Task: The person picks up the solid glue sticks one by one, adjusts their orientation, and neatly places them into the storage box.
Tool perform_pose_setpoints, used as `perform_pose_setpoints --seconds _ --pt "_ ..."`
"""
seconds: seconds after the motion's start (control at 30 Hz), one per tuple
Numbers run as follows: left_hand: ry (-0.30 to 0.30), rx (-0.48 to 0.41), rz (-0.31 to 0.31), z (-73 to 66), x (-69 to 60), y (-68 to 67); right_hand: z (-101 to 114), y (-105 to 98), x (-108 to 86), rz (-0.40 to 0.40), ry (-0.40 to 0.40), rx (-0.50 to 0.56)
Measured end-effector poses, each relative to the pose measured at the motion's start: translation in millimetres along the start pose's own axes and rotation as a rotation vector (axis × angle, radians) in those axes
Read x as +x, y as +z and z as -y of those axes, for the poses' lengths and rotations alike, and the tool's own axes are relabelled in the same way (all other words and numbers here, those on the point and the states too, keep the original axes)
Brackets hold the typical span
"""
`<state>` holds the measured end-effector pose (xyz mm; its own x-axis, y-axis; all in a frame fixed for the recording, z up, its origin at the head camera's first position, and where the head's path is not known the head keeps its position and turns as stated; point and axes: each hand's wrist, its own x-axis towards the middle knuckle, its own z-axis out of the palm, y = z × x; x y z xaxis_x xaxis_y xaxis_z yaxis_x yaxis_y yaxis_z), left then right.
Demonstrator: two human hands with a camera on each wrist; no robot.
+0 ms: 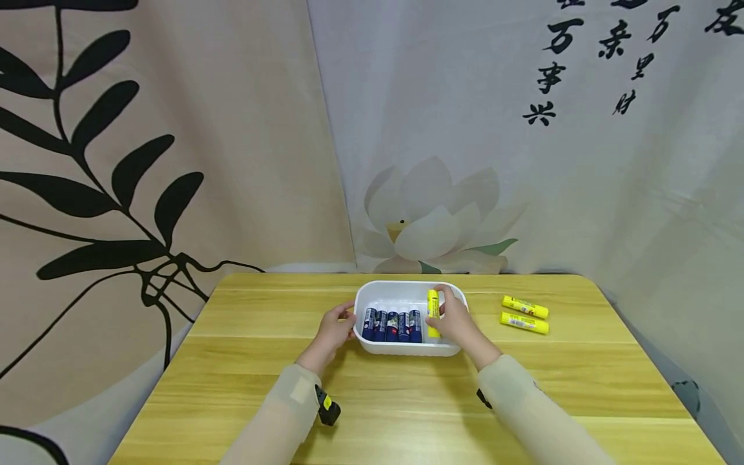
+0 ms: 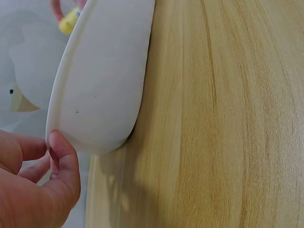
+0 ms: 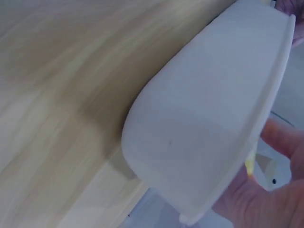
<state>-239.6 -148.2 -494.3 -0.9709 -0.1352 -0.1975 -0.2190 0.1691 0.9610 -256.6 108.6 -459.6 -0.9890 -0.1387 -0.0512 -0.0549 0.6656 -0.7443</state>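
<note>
A white plastic basket (image 1: 407, 349) sits near the far edge of the table. Several dark blue glue sticks (image 1: 392, 327) stand side by side in its left and middle part. My left hand (image 1: 335, 328) pinches the basket's left rim between thumb and fingers, as the left wrist view shows closely. Over the basket's right part, my right hand (image 1: 457, 318) grips a yellow glue stick (image 1: 433, 314) by its two ends, thumb at the near end. In the right wrist view the basket wall hides most of that stick. Whether it touches the basket floor I cannot tell.
Two more yellow glue sticks (image 1: 525, 307) lie on the wooden table (image 1: 401, 413) to the right of the basket, one behind the other. A printed cloth backdrop (image 1: 261, 129) hangs behind the table.
</note>
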Motion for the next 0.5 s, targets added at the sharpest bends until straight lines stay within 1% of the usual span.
perform_pose_setpoints --seconds 0.13,0.23,0.33,0.5 --pt "-0.004 0.000 -0.006 0.3 -0.3 0.6 0.5 8.1 9.0 0.101 0.129 0.002" --pt "-0.012 -0.001 -0.013 0.7 0.0 0.7 -0.5 12.7 13.0 0.148 0.198 -0.001" --pt "-0.008 0.001 -0.011 0.6 0.0 0.9 -2.1 16.8 16.1 0.163 0.238 -0.011" --pt "-0.004 -0.002 -0.005 0.7 0.1 1.0 -5.2 23.0 21.6 0.176 0.268 -0.044"
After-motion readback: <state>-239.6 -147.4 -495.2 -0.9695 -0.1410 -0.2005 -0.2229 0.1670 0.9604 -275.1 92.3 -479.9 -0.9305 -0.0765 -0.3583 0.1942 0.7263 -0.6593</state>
